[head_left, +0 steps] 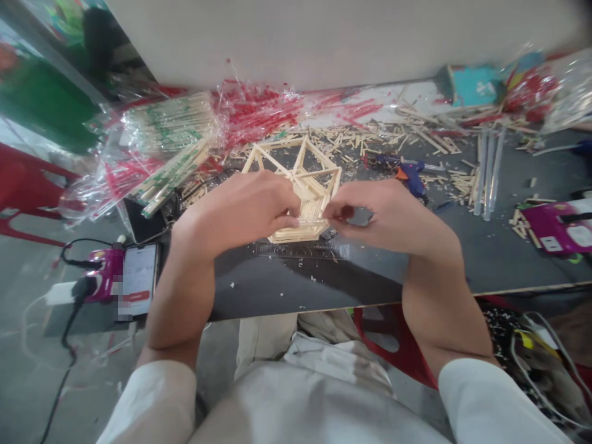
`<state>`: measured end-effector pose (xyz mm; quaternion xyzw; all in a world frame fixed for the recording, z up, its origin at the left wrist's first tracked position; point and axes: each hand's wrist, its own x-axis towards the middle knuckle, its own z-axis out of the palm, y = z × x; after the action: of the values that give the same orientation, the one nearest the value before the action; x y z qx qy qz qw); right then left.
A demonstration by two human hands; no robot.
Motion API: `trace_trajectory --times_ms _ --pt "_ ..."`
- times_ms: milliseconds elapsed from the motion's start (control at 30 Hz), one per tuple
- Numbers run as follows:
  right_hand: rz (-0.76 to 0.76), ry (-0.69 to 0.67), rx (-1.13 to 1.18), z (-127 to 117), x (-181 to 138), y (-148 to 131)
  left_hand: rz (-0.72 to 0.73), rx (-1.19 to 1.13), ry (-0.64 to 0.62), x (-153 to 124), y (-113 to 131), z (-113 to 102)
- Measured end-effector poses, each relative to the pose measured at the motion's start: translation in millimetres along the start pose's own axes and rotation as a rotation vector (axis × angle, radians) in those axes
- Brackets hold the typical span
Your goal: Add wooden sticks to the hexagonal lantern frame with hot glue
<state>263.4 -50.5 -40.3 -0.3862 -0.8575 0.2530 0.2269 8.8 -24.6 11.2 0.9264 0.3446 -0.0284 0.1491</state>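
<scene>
A hexagonal frame of pale wooden sticks [303, 179] stands on the dark table [351, 277], just beyond my hands. My left hand [245, 209] is curled around the frame's left side, fingers closed against its near wall. My right hand [383, 213] pinches the frame's right near edge with thumb and fingertips pressed together. Both wrists rest over the table's front part. The lower near wall of the frame is built from stacked sticks; the upper part is open struts.
Bags of red and green-printed sticks [185, 135] lie at the back left. Cut stick scraps [370, 139] litter the rear. A blue glue gun [411, 176] and clear glue rods [485, 172] lie right. A phone [139, 277] and purple devices [557, 228] sit near the edges.
</scene>
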Motion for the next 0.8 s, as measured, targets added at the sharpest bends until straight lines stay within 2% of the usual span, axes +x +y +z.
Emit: trace_trajectory --times_ms 167,400,600,800 --pt "-0.061 -0.002 0.072 3.3 -3.9 12.1 -0.026 0.045 -0.037 -0.6 1.9 0.0" --pt "-0.164 0.078 0.205 13.0 -4.2 35.6 -0.084 0.057 -0.049 -2.6 6.8 0.5" --pt "-0.188 0.114 0.225 17.3 -3.8 37.6 -0.113 0.072 -0.048 -4.1 8.1 1.7" --pt "-0.24 0.15 0.191 19.2 -2.8 35.1 -0.079 0.113 -0.052 -3.5 13.6 1.6"
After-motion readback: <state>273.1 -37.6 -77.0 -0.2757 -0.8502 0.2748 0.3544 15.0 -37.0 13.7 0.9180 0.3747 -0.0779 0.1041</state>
